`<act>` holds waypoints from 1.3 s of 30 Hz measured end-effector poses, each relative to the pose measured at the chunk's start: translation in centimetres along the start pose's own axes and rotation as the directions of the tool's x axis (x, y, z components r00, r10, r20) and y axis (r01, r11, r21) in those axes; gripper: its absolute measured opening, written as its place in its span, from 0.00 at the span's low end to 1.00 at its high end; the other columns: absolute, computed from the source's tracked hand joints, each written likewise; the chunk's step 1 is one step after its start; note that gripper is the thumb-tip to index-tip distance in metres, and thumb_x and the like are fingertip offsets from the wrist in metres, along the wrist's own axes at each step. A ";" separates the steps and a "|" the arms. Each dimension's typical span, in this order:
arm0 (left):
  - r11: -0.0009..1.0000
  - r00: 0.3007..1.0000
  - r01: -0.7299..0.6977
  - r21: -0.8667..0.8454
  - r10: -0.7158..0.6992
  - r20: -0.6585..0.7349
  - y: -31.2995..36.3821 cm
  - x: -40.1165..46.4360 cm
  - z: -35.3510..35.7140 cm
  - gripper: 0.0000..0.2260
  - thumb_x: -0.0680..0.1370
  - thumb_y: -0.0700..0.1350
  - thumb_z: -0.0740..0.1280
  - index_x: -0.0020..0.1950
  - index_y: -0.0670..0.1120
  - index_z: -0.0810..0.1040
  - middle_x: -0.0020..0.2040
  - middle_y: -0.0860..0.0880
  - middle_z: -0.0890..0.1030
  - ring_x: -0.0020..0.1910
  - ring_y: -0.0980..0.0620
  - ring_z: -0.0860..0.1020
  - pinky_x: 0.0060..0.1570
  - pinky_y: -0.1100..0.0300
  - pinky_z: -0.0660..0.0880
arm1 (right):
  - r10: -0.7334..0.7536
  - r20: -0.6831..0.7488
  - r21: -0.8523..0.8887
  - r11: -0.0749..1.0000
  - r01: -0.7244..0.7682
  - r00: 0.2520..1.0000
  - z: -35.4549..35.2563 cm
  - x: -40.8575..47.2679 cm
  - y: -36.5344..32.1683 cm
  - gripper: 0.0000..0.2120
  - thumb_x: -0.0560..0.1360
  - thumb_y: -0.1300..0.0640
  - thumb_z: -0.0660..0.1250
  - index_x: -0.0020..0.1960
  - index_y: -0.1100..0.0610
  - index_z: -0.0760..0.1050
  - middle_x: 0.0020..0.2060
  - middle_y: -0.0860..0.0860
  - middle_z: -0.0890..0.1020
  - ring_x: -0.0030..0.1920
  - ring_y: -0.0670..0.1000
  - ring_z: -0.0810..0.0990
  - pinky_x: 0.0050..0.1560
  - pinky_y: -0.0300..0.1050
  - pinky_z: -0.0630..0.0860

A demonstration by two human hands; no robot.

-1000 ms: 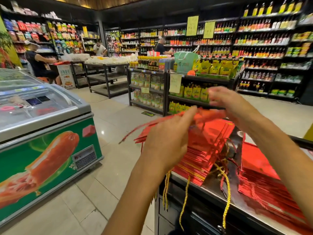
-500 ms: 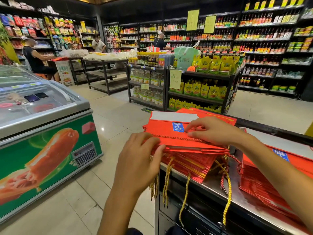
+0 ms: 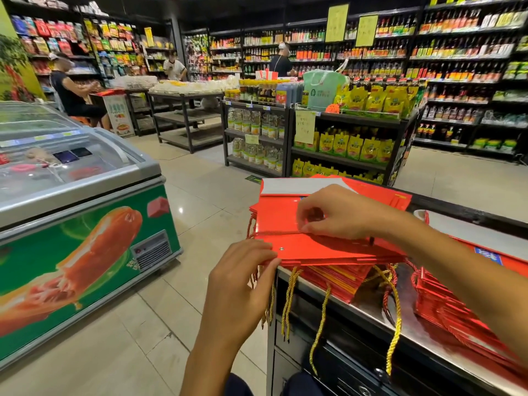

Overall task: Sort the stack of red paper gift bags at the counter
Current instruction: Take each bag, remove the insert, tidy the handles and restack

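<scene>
A stack of flat red paper gift bags (image 3: 337, 270) lies on the left end of the steel counter (image 3: 411, 330), with gold cord handles (image 3: 288, 301) hanging over the edge. The top red bag (image 3: 280, 218) lies flat on the stack, a white panel at its far edge. My left hand (image 3: 243, 270) grips that bag's near left corner. My right hand (image 3: 340, 212) rests on top of it and pinches its cord handle against the bag's middle. A second pile of red bags (image 3: 445, 304) lies further right on the counter, partly hidden by my right forearm.
A chest freezer (image 3: 85, 224) with a sausage picture stands to the left across a tiled aisle. Dark shelf racks of oil bottles and yellow pouches (image 3: 343, 144) stand behind the counter. A seated person (image 3: 71, 90) and other people are far back.
A bag held up in the air between both hands has come down flat onto the stack. My right hand slid left over it onto the cord; my left hand stays at the near corner.
</scene>
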State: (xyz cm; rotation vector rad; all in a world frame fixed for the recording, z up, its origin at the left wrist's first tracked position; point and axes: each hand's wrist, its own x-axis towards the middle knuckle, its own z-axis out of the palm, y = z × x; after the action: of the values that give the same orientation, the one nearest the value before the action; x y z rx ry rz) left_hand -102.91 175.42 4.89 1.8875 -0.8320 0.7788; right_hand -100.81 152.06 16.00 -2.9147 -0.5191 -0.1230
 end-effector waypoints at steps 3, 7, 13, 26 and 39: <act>1.000 1.000 -0.007 -0.011 0.007 0.001 0.0 -0.1 0.1 0.07 0.79 0.47 0.70 0.52 0.46 0.86 0.53 0.54 0.83 0.58 0.57 0.80 0.58 0.60 0.77 | 0.121 0.104 -0.056 0.992 -0.116 0.987 -2.0 -2.0 2.3 0.05 0.75 0.54 0.73 0.43 0.45 0.80 0.39 0.43 0.82 0.41 0.43 0.79 0.48 0.53 0.78; 1.000 1.000 -0.001 -0.009 0.000 -0.019 0.0 -0.2 0.4 0.08 0.79 0.47 0.70 0.52 0.46 0.86 0.54 0.54 0.83 0.57 0.55 0.80 0.58 0.61 0.77 | 0.128 0.062 -0.093 0.988 -0.122 0.990 -3.1 -2.8 3.4 0.08 0.73 0.45 0.72 0.51 0.42 0.80 0.45 0.41 0.81 0.47 0.44 0.79 0.51 0.54 0.78; 1.000 0.999 -0.010 0.013 0.010 -0.033 0.2 -0.1 0.5 0.03 0.77 0.42 0.73 0.50 0.45 0.86 0.52 0.53 0.83 0.56 0.54 0.80 0.59 0.63 0.75 | -0.085 0.011 0.048 0.995 0.084 0.996 -0.5 0.3 -1.0 0.17 0.76 0.38 0.70 0.63 0.41 0.79 0.51 0.41 0.79 0.51 0.42 0.78 0.52 0.43 0.75; 1.000 1.000 -0.001 0.030 0.002 -0.023 0.1 -0.3 0.5 0.03 0.77 0.40 0.75 0.50 0.45 0.86 0.51 0.52 0.84 0.55 0.52 0.80 0.58 0.61 0.75 | -0.232 -0.058 0.199 0.950 0.239 0.971 0.4 0.1 -1.7 0.02 0.76 0.54 0.75 0.48 0.51 0.83 0.40 0.41 0.85 0.42 0.41 0.82 0.44 0.34 0.74; 0.998 0.995 0.068 0.010 -0.067 -0.068 1.0 0.0 0.9 0.05 0.78 0.38 0.74 0.53 0.46 0.85 0.50 0.55 0.83 0.54 0.54 0.80 0.54 0.57 0.77 | -0.304 -0.074 0.019 0.952 0.306 0.950 0.0 -0.2 -2.5 0.04 0.78 0.56 0.73 0.51 0.49 0.85 0.44 0.41 0.86 0.44 0.41 0.82 0.46 0.38 0.75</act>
State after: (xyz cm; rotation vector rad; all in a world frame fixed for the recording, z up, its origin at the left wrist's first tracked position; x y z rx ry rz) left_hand -103.58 174.26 5.07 1.8796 -0.7193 0.8035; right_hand -101.83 154.31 16.40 -2.7667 -0.9476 -0.2552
